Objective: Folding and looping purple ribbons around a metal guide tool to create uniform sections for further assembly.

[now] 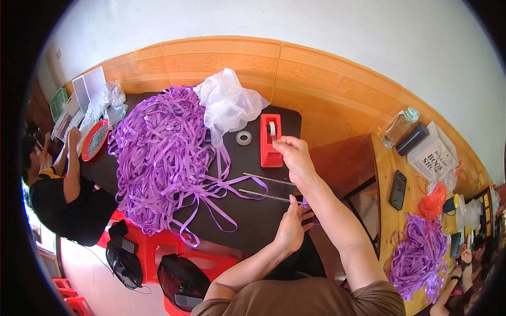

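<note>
My right hand (296, 158) reaches over a red tape dispenser (270, 152), thumb and forefinger pinched at the tape end below its white roll. Lower down, my left hand (291, 231) is beside two thin metal rods (263, 194) that stick out over the dark table. A purple ribbon (259, 181) loops around the rods, and a purple bit shows at my left fingertips, which seem closed on it. Left of the rods lies a large heap of purple ribbon loops (158, 158). A loose tape roll (243, 138) rests between the heap and the dispenser.
A white plastic bag (229, 100) sits behind the heap. Red stools (158, 250) with black bags stand at the table's near side. At left a co-worker (68, 195) reaches to a red plate (86, 152). A wooden table (387, 203) at right holds a phone, bottles and more ribbon.
</note>
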`<state>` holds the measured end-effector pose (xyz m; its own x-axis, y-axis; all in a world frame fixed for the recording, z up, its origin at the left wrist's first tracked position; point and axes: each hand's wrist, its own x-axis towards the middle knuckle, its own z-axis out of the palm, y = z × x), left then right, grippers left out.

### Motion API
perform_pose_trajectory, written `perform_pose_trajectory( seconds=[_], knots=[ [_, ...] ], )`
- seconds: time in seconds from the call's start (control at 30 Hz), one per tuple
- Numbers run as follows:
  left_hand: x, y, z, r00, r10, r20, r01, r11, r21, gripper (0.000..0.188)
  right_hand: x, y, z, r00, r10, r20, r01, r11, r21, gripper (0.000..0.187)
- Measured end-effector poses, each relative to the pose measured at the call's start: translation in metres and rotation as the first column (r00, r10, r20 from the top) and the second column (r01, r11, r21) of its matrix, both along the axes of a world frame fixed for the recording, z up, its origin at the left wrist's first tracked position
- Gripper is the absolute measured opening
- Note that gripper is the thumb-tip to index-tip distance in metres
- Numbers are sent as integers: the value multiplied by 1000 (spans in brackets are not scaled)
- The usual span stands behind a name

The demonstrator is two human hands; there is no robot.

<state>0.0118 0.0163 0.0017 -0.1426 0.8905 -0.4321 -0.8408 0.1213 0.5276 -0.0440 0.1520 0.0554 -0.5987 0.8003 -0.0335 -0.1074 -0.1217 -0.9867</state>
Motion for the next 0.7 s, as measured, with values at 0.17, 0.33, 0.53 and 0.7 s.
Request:
perform_pose_trajectory(
  seconds=[0.17,0.33,0.53,0.7],
  knots=[
    [1,-4,4,1000,14,11,-14,997,71,66,12,-16,-36,981,-180,78,139,918,372,15],
    [3,-4,0,998,53,35,-56,996,75,61,22,-13,-52,965,-156,210,81,942,325,12],
    [1,-2,-4,999,1,32,-4,996,85,69,20,1,-68,946,-240,216,75,813,577,13],
    [2,-1,-6,999,14,31,-14,1000,7,75,28,16,-61,934,-137,330,-65,842,535,12]
  ],
)
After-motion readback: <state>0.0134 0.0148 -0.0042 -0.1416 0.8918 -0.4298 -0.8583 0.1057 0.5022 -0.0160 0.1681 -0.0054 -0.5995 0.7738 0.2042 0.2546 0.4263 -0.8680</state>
